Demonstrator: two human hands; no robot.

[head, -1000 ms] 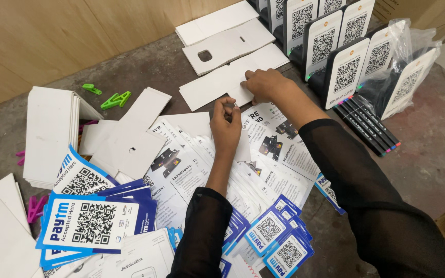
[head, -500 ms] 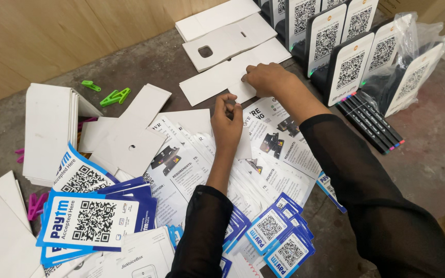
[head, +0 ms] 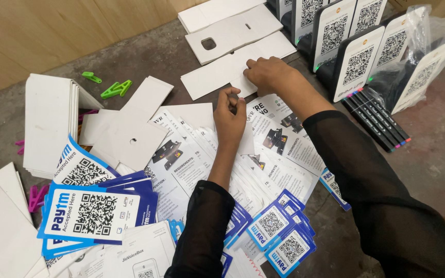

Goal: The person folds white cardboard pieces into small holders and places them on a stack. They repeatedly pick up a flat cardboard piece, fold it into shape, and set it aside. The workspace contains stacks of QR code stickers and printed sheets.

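While you lean over the grey concrete floor (head: 439, 154), a spread of white printed paper leaflets (head: 279, 149) lies under your wrists, and just beyond it a flat white cardboard strip (head: 217, 77). That strip looks light, stiff and easily creased, best taken by its near edge. Your right hand (head: 271, 74) presses on it, fingers curled at that edge. Your left hand (head: 231, 116), well apart from the strip, pinches something too small to identify. Both forearms reach forward in black sleeves.

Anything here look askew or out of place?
Mostly loose clutter: printed paper leaflets fanned unevenly under the left hand, and green plastic clips scattered apart on the grey surface. Nothing looks damaged.
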